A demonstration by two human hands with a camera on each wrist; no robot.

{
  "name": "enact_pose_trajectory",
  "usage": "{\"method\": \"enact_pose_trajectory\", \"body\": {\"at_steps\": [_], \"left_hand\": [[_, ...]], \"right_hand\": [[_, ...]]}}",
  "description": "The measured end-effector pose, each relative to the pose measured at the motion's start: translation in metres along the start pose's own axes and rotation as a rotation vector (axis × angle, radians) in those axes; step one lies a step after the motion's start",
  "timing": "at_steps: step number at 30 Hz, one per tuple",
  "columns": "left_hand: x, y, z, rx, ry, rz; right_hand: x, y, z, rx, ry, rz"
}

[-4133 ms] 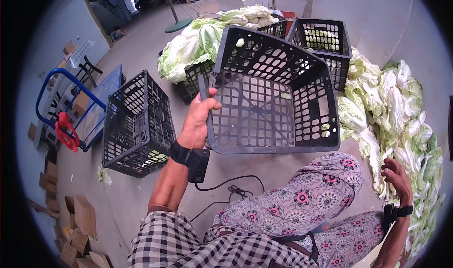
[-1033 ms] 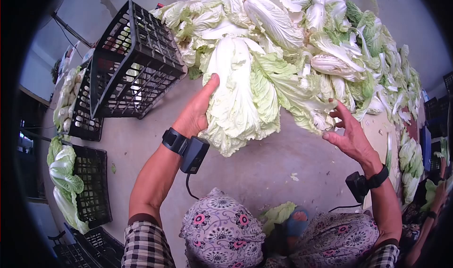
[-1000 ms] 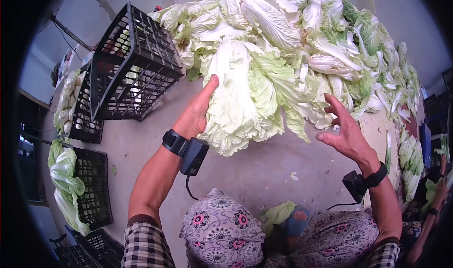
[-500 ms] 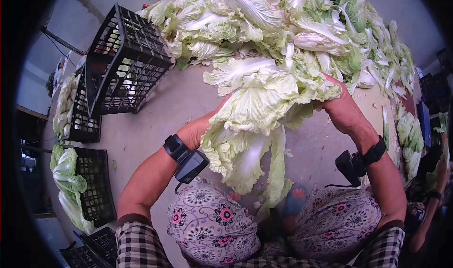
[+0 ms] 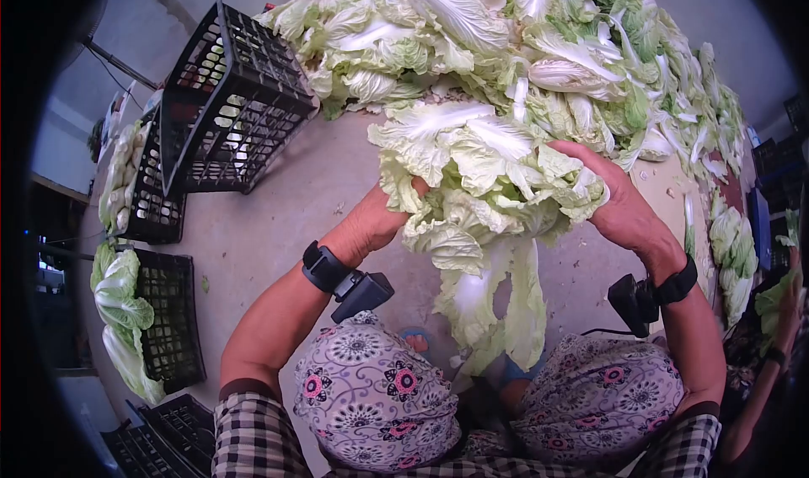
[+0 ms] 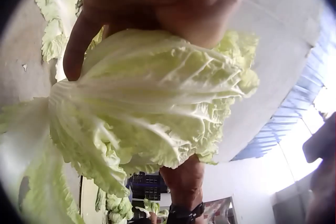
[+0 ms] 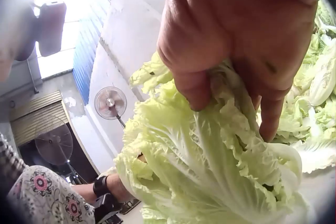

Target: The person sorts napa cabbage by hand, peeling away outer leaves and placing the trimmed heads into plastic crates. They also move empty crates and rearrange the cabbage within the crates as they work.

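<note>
Hanging between two hands, above and between the knees (image 5: 379, 385): one loose-leaved cabbage (image 5: 497, 175), presumably supported at both sides because its leaves sag. Left hand (image 5: 383, 215): one digit curled against the cabbage, others hidden. Right hand (image 5: 622, 204): thumb and fingers pinching leaves, gap narrow. Beyond: cabbage heap (image 5: 455, 23).

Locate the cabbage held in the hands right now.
In the head view, the cabbage is slightly right of centre, held between the left hand and right hand, on the near side of the cabbage pile.
</note>
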State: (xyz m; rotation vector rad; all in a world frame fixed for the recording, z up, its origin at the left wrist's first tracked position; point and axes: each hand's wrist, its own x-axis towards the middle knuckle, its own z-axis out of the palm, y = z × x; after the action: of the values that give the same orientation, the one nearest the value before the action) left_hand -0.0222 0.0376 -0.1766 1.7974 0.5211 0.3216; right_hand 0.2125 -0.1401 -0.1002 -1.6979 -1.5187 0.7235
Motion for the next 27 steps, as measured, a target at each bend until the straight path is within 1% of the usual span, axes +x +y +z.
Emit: {"method": "enact_pose_trajectory", "body": {"at_steps": [1, 4, 5, 9, 12, 13, 15, 16, 17, 18, 19, 20, 22, 23, 26, 27], "left_hand": [[-0.001, -0.002, 0.004, -0.376, 0.023, -0.057], [-0.01, -0.003, 0.008, -0.354, 0.084, 0.01], [-0.009, -0.005, 0.002, -0.222, 0.03, 0.033], [-0.013, -0.011, 0.001, -0.149, 0.036, -0.041], [-0.017, -0.013, 0.001, -0.297, 0.0, -0.212], [-0.017, -0.012, 0.002, -0.391, -0.022, -0.223], [-0.014, -0.009, 0.008, -0.581, -0.064, -0.248], [-0.013, -0.011, 0.012, -0.587, -0.036, -0.261], [-0.012, -0.012, 0.016, -0.593, -0.009, -0.273], [-0.011, -0.014, 0.019, -0.598, 0.017, -0.285], [-0.007, -0.017, 0.022, -0.595, 0.053, -0.348], [-0.003, -0.018, 0.026, -0.594, 0.048, -0.35], [0.003, -0.016, 0.034, -0.589, 0.032, -0.352], [0.006, -0.023, 0.036, -0.537, 0.034, -0.356], [0.007, -0.027, 0.034, -0.506, 0.023, -0.377], [0.008, -0.028, 0.029, -0.533, -0.02, -0.386]], "right_hand": [[-0.002, 0.002, -0.002, -0.014, -0.008, 0.005], [-0.008, 0.006, -0.004, -0.056, -0.05, 0.034], [-0.009, 0.007, -0.004, -0.067, -0.078, 0.047], [-0.008, 0.023, -0.002, 0.001, -0.142, 0.05], [-0.005, 0.031, -0.005, 0.341, -0.085, 0.303], [-0.003, 0.031, -0.006, 0.436, -0.058, 0.394], [-0.001, 0.029, -0.006, 0.228, -0.021, 0.292], [-0.003, 0.03, -0.004, 0.126, -0.003, 0.245], [-0.006, 0.031, -0.002, 0.044, -0.031, 0.206], [-0.008, 0.032, 0.004, -0.032, -0.057, 0.103], [-0.009, 0.032, 0.015, -0.108, -0.084, 0.001], [-0.009, 0.033, 0.025, -0.185, -0.11, -0.102], [-0.005, 0.043, 0.051, -0.327, -0.092, -0.24], [-0.006, 0.049, 0.059, -0.397, -0.083, -0.309], [0.0, 0.059, 0.057, -0.285, -0.275, -0.061], [0.005, 0.062, 0.054, -0.296, -0.288, -0.127]]}}
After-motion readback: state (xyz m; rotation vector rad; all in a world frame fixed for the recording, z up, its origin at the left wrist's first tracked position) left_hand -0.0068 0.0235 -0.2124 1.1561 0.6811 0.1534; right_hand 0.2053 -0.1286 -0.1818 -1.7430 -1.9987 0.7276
